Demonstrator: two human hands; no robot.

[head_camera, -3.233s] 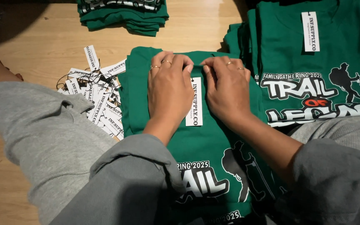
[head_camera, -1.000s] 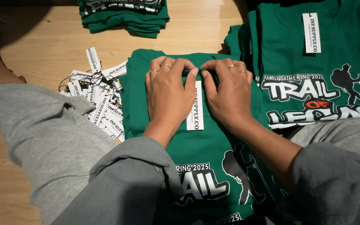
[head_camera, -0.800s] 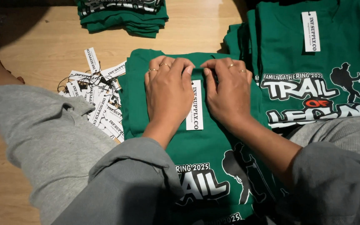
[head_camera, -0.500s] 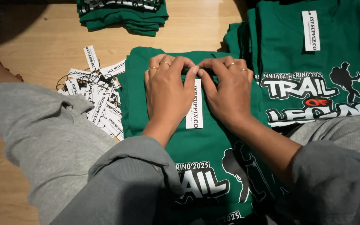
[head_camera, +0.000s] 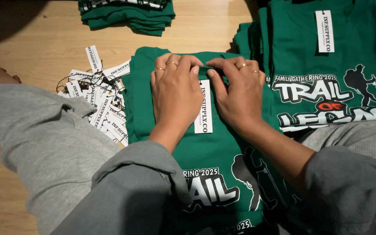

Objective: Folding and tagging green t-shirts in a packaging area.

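View from the head camera, looking down at a wooden floor [head_camera: 27, 200]. The left hand [head_camera: 176, 93] and the right hand [head_camera: 239, 91] lie palm-down, side by side, on a folded green shirt [head_camera: 223, 152] placed between the person's knees. The fingertips of both hands meet at the shirt's neckline, where they pinch the fabric just above a white paper tag [head_camera: 204, 106]; whether they also grip the tag's string cannot be told. The tag hangs down the shirt between the two hands, its left edge partly under the left hand. Rings show on fingers of both hands. Grey sleeves cover the forearms, and a grey trouser leg [head_camera: 35, 143] lies to the left. Just beside the shirt's left edge, a loose heap of white tags with dark strings [head_camera: 101, 102] rests on the floor. To the right, touching the shirt, a stack of printed green shirts [head_camera: 327, 65] carries its own tag. A further pile of folded green shirts [head_camera: 127, 13] sits at the top edge
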